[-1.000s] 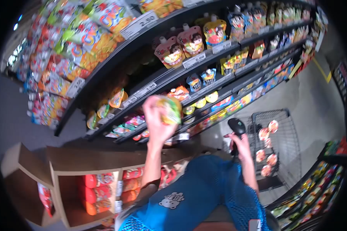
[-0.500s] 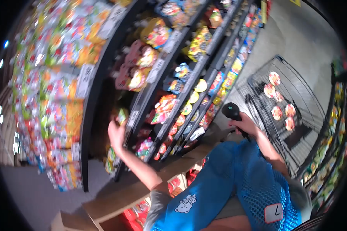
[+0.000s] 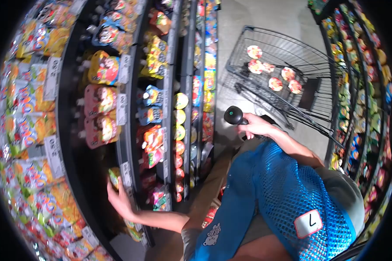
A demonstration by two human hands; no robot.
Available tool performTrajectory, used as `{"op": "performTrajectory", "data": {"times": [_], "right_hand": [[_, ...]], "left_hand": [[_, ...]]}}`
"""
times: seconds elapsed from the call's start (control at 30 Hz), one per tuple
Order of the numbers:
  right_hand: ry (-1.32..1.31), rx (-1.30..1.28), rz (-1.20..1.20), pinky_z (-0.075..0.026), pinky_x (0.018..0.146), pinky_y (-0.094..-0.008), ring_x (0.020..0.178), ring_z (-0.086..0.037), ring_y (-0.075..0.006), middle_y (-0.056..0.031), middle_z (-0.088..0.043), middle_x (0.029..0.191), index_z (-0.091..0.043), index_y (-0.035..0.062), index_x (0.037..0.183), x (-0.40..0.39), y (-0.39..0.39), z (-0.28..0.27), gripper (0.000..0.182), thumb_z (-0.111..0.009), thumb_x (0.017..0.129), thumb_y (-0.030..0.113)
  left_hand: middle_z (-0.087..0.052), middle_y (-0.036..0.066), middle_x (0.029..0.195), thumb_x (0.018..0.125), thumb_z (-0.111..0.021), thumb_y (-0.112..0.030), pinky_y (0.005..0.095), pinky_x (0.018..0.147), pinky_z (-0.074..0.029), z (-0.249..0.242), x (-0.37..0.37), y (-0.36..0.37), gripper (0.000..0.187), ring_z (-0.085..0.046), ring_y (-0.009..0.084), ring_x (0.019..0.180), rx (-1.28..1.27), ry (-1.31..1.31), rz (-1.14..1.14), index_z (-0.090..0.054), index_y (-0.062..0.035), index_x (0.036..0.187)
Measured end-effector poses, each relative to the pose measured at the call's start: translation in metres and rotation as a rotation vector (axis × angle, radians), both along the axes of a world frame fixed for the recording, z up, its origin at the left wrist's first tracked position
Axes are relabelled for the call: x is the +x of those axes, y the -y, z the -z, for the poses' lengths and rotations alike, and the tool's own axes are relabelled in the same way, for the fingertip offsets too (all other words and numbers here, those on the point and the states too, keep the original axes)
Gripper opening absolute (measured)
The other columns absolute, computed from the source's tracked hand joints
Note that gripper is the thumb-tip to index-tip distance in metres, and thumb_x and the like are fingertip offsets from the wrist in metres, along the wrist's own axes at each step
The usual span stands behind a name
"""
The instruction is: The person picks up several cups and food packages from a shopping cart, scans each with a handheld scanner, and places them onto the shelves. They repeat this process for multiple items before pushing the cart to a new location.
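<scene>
My left hand reaches into a dark shelf bay on the left, thumb and fingers closed around a small green-and-yellow packet. Part of the packet is hidden by the fingers, and its print is too small to read. Just above it on the same shelf stand pink pouches. My right hand is closed around a black handheld device with a rounded head and a small green mark on it. That hand is out in the aisle, well apart from the shelf.
A wire shopping cart stands beyond my right hand, with several round red-and-white packages visible at it. Shelves of snacks line both sides. An open cardboard box with red packages is beside my body. Price tags edge the shelves.
The view has turned, so the cart and my right hand appear farther left. My left hand stays at the same shelf bay with the green-and-yellow packet, and my right hand keeps the black device.
</scene>
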State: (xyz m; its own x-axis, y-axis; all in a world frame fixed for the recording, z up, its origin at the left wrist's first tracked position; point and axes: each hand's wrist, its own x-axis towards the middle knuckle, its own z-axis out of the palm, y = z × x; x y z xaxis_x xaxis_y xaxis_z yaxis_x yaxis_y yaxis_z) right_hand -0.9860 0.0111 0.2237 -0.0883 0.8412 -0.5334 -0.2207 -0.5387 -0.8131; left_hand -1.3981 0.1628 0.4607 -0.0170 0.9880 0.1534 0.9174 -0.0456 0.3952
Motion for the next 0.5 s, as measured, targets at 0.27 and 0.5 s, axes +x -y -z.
{"op": "performTrajectory", "data": {"times": [0.27, 0.5], "right_hand": [[0.068, -0.153, 0.251, -0.046, 0.041, -0.0216, 0.046, -0.055, -0.0084, -0.0061, -0.066, 0.079, -0.056, -0.0024, 0.105, 0.018, 0.077, 0.007, 0.026, -0.065, 0.088, 0.015], [0.124, -0.108, 0.317, -0.046, 0.041, -0.0219, 0.047, -0.055, -0.0080, -0.0058, -0.065, 0.080, -0.056, -0.0020, 0.104, 0.045, 0.108, 0.005, 0.028, -0.067, 0.086, 0.016]], "left_hand": [[-0.060, 0.017, 0.124, 0.094, -0.061, -0.019, 0.0332, 0.096, -0.041, -0.001, 0.002, 0.017, 0.048, -0.057, 0.0219, 0.107, -0.064, 0.105, 0.056, -0.047, 0.0010, 0.135], [-0.055, 0.022, 0.129, 0.094, -0.052, -0.051, 0.0407, 0.097, -0.041, 0.017, 0.025, 0.017, 0.065, -0.054, 0.0368, 0.115, 0.019, -0.563, -0.214, -0.042, -0.0061, 0.140]]}}
